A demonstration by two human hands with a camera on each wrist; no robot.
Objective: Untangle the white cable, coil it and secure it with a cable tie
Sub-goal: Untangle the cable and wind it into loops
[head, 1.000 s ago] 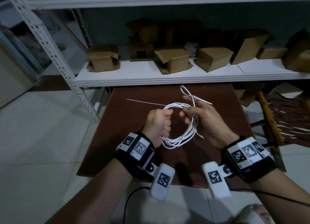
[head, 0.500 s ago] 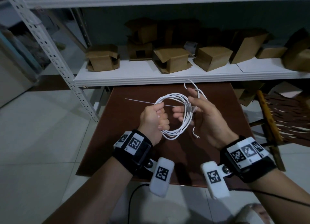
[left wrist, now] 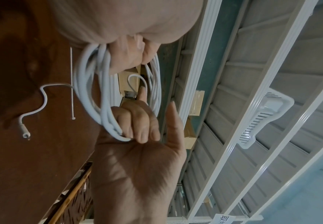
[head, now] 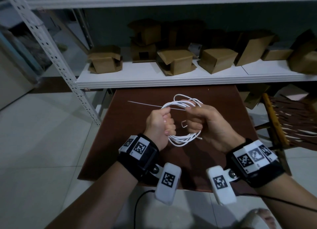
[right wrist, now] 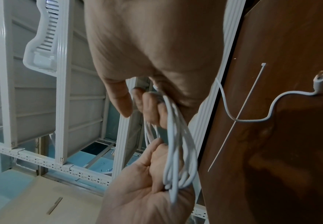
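white cable (head: pixel 181 139) gathered into a multi-loop coil, held in the air above the brown table (head: pixel 130 126), between both hands. coil stands roughly on edge in the head view, top arc at 12 o'clock, bottom arc sagging at 6 o'clock.

left hand (head: pixel 158 125) at the coil's 9 o'clock side, fingers curled round the bundled strands, fist clenched on the cable. in the right wrist view the strands run down into that curled palm (right wrist: pixel 153 181).

right hand (head: pixel 209 124) at the coil's 3 o'clock side, also grasping the cable: fingers folded over the loops, top strands passing across them. left wrist view shows three fingers (left wrist: pixel 137 125) hooked over the bundle, the index finger and the thumb raised straight, off the strands.

one loose cable end with a small plug (head: pixel 200 138) sticks out low at the coil's 5 o'clock, near the heel of the right hand; the wrist views show this tail curving free over the table. a short bent end (head: pixel 183 124) pokes out inside the coil, between the two hands.

cable tie (head: pixel 145 104), thin and white, lies flat on the table at 11 o'clock from the hands, apart from both; its near part passes behind the coil in the head view.

beyond the table at 12 o'clock, a white shelf (head: pixel 171 78) with cardboard boxes (head: pixel 173 60). a wooden chair (head: pixel 274 126) with woven seat at 3 o'clock.
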